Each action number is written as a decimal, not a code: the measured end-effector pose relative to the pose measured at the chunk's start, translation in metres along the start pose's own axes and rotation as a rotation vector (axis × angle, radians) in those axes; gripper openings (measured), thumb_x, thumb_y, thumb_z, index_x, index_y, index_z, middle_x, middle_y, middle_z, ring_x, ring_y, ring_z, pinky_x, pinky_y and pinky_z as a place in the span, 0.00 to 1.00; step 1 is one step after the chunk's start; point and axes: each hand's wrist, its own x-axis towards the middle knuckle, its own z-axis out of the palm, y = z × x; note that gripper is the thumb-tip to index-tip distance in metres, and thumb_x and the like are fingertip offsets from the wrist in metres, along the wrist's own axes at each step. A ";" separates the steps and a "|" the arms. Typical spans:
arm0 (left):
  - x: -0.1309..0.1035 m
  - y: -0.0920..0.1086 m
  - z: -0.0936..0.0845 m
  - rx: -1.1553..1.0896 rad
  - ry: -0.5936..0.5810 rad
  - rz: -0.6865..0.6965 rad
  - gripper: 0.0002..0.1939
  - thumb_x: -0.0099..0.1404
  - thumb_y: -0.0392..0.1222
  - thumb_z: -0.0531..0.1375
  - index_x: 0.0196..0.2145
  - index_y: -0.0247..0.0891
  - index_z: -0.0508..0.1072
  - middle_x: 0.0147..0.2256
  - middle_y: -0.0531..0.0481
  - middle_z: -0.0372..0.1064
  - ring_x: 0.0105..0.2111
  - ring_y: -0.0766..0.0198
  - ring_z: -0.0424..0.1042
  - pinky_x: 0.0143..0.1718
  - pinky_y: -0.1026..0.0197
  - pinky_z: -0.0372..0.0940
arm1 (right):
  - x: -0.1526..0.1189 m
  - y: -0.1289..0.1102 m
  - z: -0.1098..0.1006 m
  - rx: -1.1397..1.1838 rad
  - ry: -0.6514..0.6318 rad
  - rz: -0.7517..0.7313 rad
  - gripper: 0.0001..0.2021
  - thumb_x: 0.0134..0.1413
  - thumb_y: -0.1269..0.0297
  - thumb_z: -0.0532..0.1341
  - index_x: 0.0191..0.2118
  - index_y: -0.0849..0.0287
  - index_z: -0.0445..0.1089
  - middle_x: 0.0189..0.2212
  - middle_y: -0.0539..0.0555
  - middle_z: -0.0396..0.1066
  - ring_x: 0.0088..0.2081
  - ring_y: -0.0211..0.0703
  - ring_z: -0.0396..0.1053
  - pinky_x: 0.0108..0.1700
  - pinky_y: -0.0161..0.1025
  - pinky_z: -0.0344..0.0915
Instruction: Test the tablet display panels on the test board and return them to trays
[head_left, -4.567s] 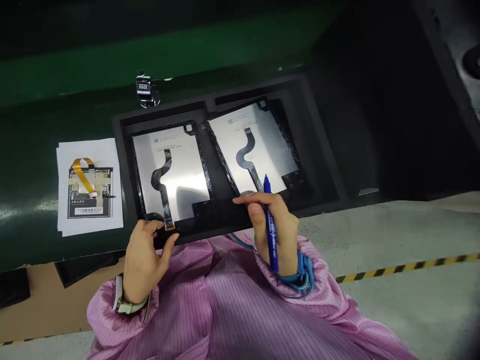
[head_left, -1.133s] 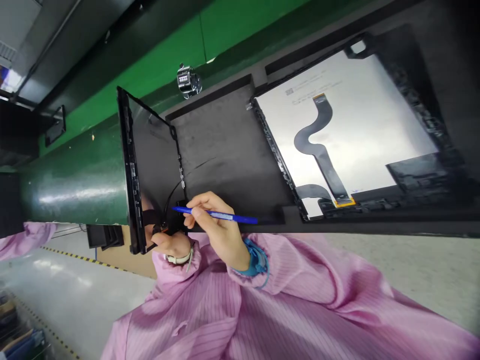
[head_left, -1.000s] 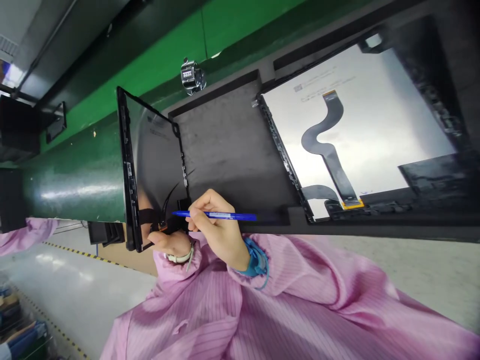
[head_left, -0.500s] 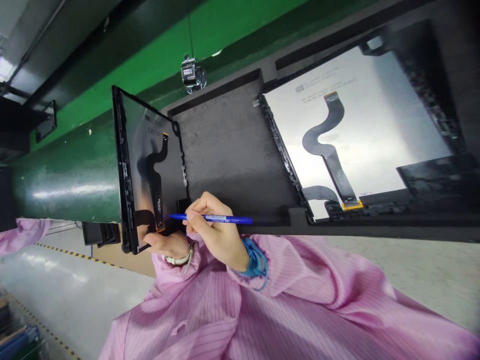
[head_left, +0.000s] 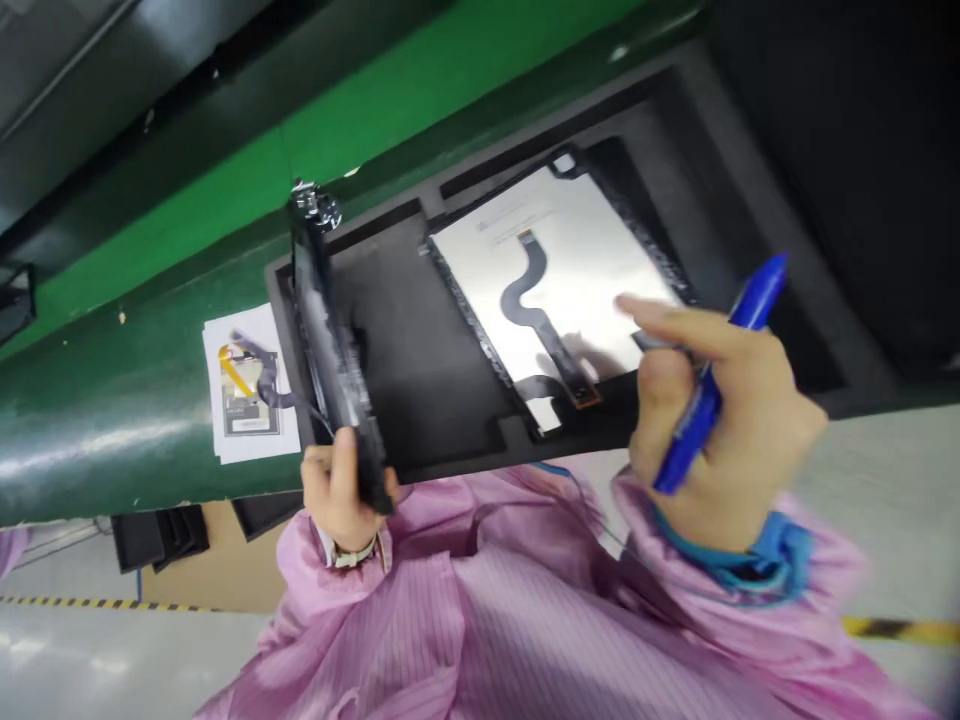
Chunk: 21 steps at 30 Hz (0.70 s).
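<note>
My left hand (head_left: 346,492) grips the lower end of a black-framed display panel (head_left: 330,340), which stands nearly edge-on above the left part of a black foam tray (head_left: 427,455). A blue pen (head_left: 701,415) is held in my right hand (head_left: 739,420), its index finger stretched out over the tray. Below that finger lies a second display panel (head_left: 480,260), silvery back up, in the tray's right part. A dark, wavy flex cable (head_left: 517,298) runs down its back to a gold-edged connector. The right hand is slightly smeared by motion.
White paper sheets (head_left: 289,437) with a printed picture lie on the green bench (head_left: 135,400), left of the tray. A metal tally counter (head_left: 315,205) stands behind the held panel. Black trays (head_left: 161,540) are stacked below the bench edge.
My right hand, with the pen, has moved from the held panel to the right, over the panel in the tray. The held panel has turned nearly edge-on. The camera view has shifted.
</note>
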 end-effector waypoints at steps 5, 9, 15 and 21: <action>0.023 0.027 0.001 0.325 -0.130 0.428 0.27 0.76 0.61 0.49 0.60 0.47 0.76 0.32 0.46 0.63 0.29 0.61 0.65 0.30 0.60 0.61 | 0.021 0.043 -0.022 -0.494 -0.228 0.143 0.17 0.67 0.54 0.57 0.50 0.61 0.71 0.56 0.72 0.73 0.55 0.66 0.72 0.53 0.58 0.70; 0.041 0.041 -0.002 0.403 -0.316 0.411 0.31 0.72 0.64 0.53 0.65 0.48 0.71 0.33 0.46 0.62 0.31 0.57 0.65 0.29 0.59 0.63 | 0.021 0.047 -0.011 -0.506 -0.202 0.148 0.18 0.67 0.52 0.56 0.50 0.63 0.68 0.55 0.73 0.72 0.55 0.68 0.70 0.51 0.60 0.68; 0.053 0.043 -0.005 0.426 -0.451 0.422 0.40 0.69 0.69 0.52 0.68 0.40 0.66 0.35 0.46 0.63 0.33 0.56 0.67 0.31 0.58 0.67 | 0.019 0.042 -0.008 -0.406 -0.152 0.173 0.16 0.67 0.52 0.55 0.48 0.60 0.67 0.43 0.67 0.74 0.49 0.63 0.69 0.47 0.55 0.67; 0.051 0.051 0.004 0.281 -0.465 0.377 0.44 0.69 0.71 0.46 0.66 0.34 0.67 0.36 0.45 0.64 0.34 0.54 0.70 0.34 0.56 0.70 | 0.028 0.041 -0.012 -0.190 -0.111 0.331 0.16 0.63 0.50 0.58 0.46 0.57 0.63 0.43 0.64 0.73 0.48 0.62 0.70 0.49 0.57 0.67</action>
